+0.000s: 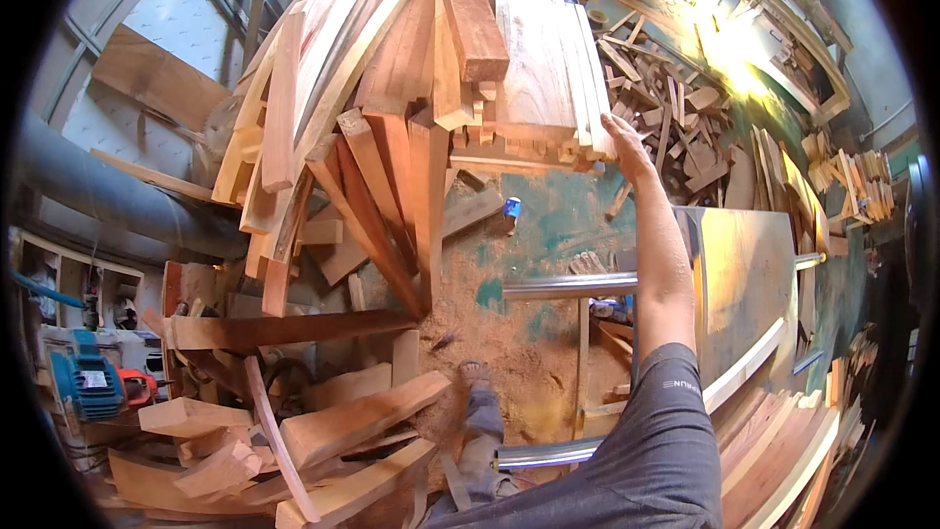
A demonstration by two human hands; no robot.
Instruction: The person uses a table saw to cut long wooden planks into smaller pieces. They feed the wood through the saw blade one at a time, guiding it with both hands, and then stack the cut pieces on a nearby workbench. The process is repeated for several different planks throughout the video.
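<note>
My right hand [628, 147] reaches forward at the end of my bare forearm and rests against the right edge of a stack of pale planks. Its fingers look stretched out along the outermost narrow strip [585, 88], not wrapped round it. A wide pale board [534, 44] lies on top of that stack. Beside it, a short reddish-brown block [476, 27] lies over other timbers. Several long beams [428, 196] lean from the stack down to the floor. My left hand is out of the picture.
Sawdust covers the floor [499, 333] round my foot. Metal rollers [573, 286] and a machine table [749, 255] stand at my right. Offcuts [685, 137] are heaped beyond. Loose timbers [362, 416] lie at lower left, near a blue motor [86, 382]. A grey duct [127, 196] runs along the left.
</note>
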